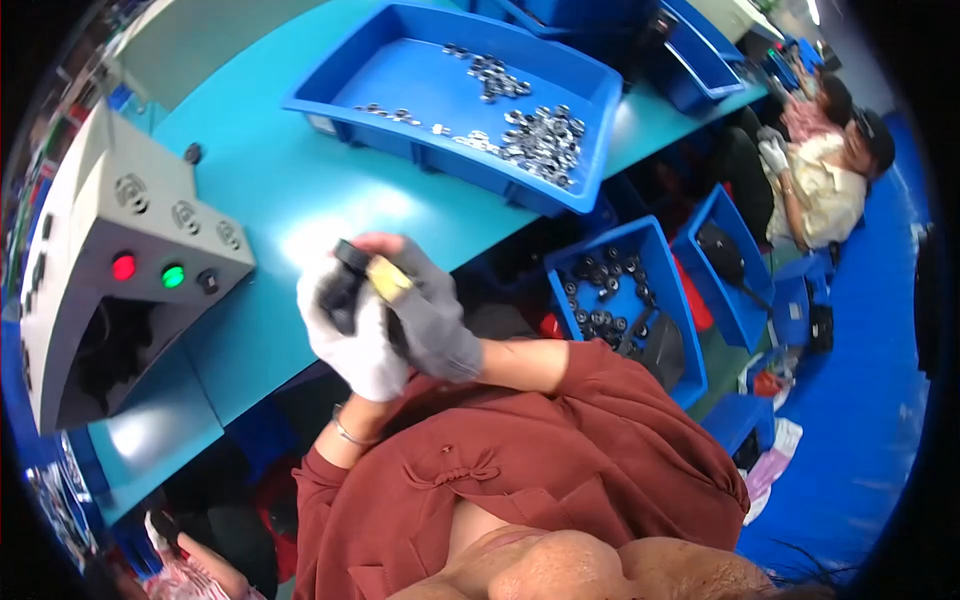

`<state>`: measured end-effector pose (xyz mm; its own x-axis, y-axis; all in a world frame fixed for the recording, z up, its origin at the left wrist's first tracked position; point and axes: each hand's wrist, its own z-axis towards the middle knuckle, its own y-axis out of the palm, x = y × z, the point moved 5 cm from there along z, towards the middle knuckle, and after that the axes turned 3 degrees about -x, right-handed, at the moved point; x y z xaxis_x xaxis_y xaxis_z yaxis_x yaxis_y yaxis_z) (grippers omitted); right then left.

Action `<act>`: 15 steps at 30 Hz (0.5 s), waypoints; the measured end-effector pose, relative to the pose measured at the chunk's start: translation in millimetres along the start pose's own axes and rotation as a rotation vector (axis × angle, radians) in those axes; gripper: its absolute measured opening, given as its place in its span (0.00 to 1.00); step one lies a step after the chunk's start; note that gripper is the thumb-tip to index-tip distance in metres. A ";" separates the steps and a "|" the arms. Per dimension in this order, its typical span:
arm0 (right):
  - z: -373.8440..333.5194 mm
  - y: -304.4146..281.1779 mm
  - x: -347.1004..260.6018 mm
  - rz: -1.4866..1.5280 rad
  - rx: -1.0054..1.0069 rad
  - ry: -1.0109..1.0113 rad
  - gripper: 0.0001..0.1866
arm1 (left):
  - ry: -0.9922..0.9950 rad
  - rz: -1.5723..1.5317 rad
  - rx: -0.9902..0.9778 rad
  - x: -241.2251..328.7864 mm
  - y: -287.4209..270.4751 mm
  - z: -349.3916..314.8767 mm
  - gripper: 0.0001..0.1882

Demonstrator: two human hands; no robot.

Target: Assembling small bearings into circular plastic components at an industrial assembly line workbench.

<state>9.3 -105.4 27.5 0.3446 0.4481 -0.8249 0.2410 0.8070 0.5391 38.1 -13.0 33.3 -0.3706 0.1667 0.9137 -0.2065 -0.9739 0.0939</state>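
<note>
Free tabletop [255,185] ahead, machine [95,235] left, tray [390,75] beyond

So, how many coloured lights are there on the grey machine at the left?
2: the red light, and the green light to its right. Others may be hidden.

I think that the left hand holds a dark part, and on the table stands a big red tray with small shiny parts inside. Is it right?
One thing is wrong: the tray is blue, not red, as the head view shows. The left hand does hold a dark part, and the tray stands on the table with small shiny parts inside.
</note>
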 end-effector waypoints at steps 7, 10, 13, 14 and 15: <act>-91.4 -130.0 -61.9 -0.192 0.525 -0.043 0.18 | -0.084 -0.037 -0.435 -15.3 137.9 -71.6 0.20; -108.4 -204.2 -61.2 0.524 0.172 -0.199 0.18 | 0.126 -0.038 -0.510 -12.9 208.5 -83.1 0.20; -91.9 -251.9 -88.1 0.897 0.625 -0.186 0.18 | 0.141 0.037 -0.667 -21.8 272.5 -80.7 0.17; -82.6 -275.1 -94.3 0.670 0.481 -0.244 0.18 | 0.197 0.058 -0.681 -24.5 289.5 -79.9 0.18; -71.9 -294.3 -95.0 0.444 0.337 -0.294 0.19 | 0.251 0.083 -0.692 -29.6 303.0 -78.0 0.20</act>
<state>-159.6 -357.8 -64.9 0.7007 0.5498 -0.4547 0.2737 0.3814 0.8829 -84.1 -301.0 3.9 -0.5885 0.2072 0.7815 -0.6618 -0.6787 -0.3184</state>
